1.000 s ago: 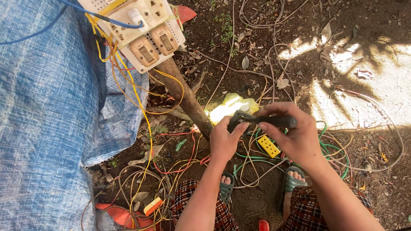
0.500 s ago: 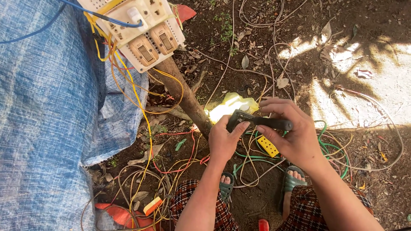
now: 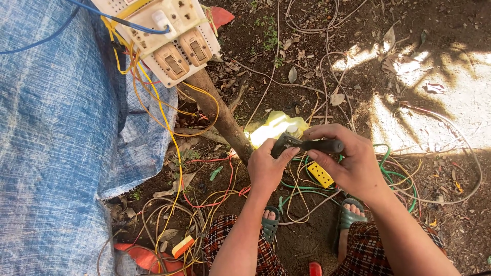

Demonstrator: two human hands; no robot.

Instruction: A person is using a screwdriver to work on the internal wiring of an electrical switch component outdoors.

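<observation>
Fingers of both the left hand (image 3: 267,168) and right hand (image 3: 350,162) pinch what looks like a dark tool (image 3: 306,146) between them.

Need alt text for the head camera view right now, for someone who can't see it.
Both hands, left hand and right hand, grip a dark handheld tool above tangled wires on soil. A switchboard on a wooden post stands beside a blue tarp.

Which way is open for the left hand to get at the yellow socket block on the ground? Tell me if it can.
Probably yes, but not freely. The left hand grips the dark tool together with the right hand. The yellow socket block lies just below, between both hands, with loose wires across it.
</observation>
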